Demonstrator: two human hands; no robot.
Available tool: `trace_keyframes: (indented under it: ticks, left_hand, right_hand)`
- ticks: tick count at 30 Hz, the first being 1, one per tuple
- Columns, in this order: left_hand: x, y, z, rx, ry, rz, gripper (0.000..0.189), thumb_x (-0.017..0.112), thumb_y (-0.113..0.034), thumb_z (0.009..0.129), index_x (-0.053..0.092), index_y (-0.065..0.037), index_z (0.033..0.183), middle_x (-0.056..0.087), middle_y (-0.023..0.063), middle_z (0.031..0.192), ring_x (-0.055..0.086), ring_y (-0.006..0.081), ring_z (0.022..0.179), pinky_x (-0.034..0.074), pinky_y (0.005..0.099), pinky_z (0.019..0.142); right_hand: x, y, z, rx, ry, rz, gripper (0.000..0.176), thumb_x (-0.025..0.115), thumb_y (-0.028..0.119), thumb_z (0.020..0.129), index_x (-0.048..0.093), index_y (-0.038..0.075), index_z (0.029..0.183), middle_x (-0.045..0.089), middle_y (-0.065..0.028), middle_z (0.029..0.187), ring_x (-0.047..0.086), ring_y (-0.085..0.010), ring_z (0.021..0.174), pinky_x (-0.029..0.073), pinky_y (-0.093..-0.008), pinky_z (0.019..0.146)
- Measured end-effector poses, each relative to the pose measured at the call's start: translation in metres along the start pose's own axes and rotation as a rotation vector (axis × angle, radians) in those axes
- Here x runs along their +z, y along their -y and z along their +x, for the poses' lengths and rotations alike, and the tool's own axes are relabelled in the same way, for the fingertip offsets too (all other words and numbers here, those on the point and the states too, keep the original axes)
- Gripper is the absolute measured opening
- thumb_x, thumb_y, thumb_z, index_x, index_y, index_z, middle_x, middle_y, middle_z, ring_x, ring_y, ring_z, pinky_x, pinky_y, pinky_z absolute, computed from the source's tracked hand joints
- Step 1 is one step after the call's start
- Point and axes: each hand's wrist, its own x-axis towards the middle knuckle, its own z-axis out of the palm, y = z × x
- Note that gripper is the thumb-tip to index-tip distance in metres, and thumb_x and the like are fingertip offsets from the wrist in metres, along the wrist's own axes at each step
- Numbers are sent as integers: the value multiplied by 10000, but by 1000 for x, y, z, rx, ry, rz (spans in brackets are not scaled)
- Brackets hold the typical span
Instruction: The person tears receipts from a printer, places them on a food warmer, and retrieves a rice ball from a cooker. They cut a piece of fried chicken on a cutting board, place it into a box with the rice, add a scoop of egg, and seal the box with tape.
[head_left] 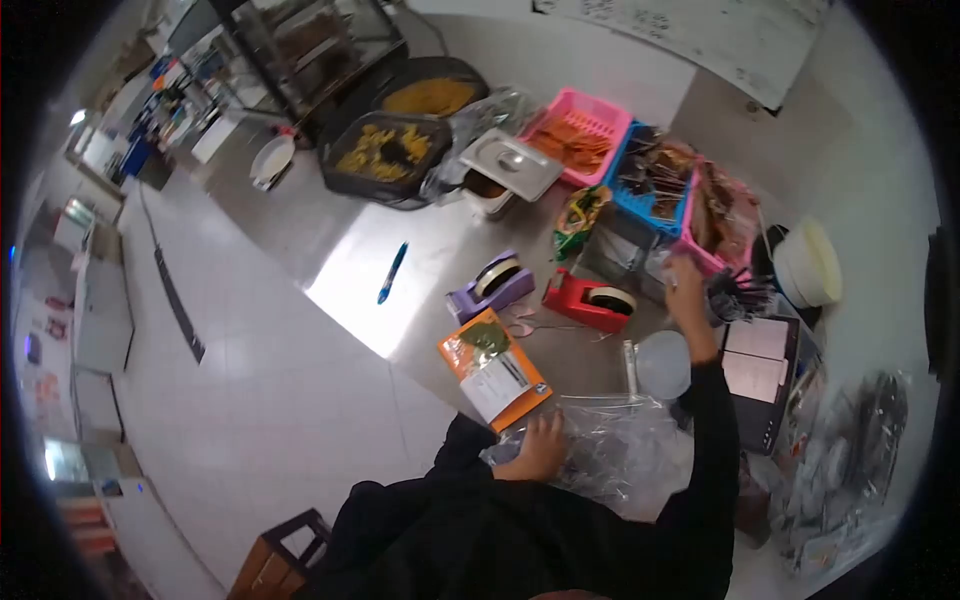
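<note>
My left hand (541, 450) rests on a pile of clear plastic bags (625, 450) at the table's near edge, its fingers stretched out over the film. Beside it lies an orange printed packet (496, 370) with a white label. My right hand (686, 292) reaches forward between a clear box (612, 248) and a cup of dark thin sticks (738, 300). Its fingers look closed near a shiny, clear bit at the box's edge; what they hold is too small to make out. A pink basket (716, 220) with packed brown food stands just beyond.
Red (592, 302) and purple (492, 285) tape dispensers, scissors (525, 325) and a blue pen (394, 272) lie on the metal table. Behind are a blue basket (640, 205), a lidded steel container (510, 165) and black trays (385, 160). A white tub (806, 262) stands right.
</note>
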Motion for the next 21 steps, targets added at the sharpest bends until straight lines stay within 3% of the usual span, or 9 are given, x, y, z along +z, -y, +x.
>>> trace_keyframes:
  ticks: [1,4,6,7,9,11,13,15,21]
  left_hand:
    - [0,-1,-3,-27,9,-10,322,491,-241,730,542,-152,1034,302,157,1253,392,368,1035,334,500,815]
    - [-21,2,-9,11,-346,-68,280,486,-187,722,552,-112,984,382,167,1164,423,337,1001,369,412,811]
    - [-38,9,-11,300,-252,-390,266,482,-118,709,541,-83,966,429,161,1072,449,305,972,399,325,780]
    - [-39,11,-8,285,-249,-402,266,482,-118,709,541,-83,966,429,161,1072,449,305,972,399,325,780]
    - [-36,4,2,375,91,-578,288,486,-89,696,520,-77,982,430,148,1037,432,289,1013,406,253,758]
    - [-18,-3,10,394,62,-542,315,484,-83,698,503,-80,1012,419,148,1068,418,291,1031,397,288,782]
    - [0,-7,20,416,32,-501,344,482,-78,699,487,-83,1043,408,148,1100,404,294,1049,389,324,807]
    - [11,-12,28,422,-165,-348,415,503,-82,694,449,-102,1105,371,156,1180,357,293,1110,352,389,848]
    - [21,-15,44,391,36,-255,658,590,-119,656,289,-186,1237,263,153,1282,309,310,1153,327,445,853]
  right_hand:
    - [20,-27,-1,51,20,-71,192,483,-51,640,492,20,818,492,-142,733,499,-330,684,408,-332,647]
    - [43,-73,-2,200,148,-73,202,464,-62,641,473,14,828,495,-163,722,501,-354,710,407,-369,645]
    - [50,-82,-3,309,263,-13,208,448,-71,652,462,12,841,506,-179,729,507,-364,728,406,-397,643]
    - [50,-84,-6,273,252,-59,244,420,-79,664,451,17,887,519,-195,757,510,-374,748,398,-419,640]
    - [49,-82,-9,233,256,-101,282,392,-88,676,439,21,932,532,-212,785,512,-384,769,391,-442,638]
    - [46,-78,-11,134,200,-177,340,361,-86,695,413,31,1010,532,-245,839,513,-397,788,381,-460,631]
    - [34,-67,-1,231,325,-219,371,352,-76,700,389,25,1056,533,-251,820,514,-399,772,385,-453,619]
    - [25,-58,10,255,379,-327,359,365,-69,701,379,14,1050,533,-250,791,519,-395,752,391,-446,610]
    - [7,-42,36,155,381,-585,287,420,-12,721,410,14,1006,526,-224,800,537,-341,668,416,-415,575]
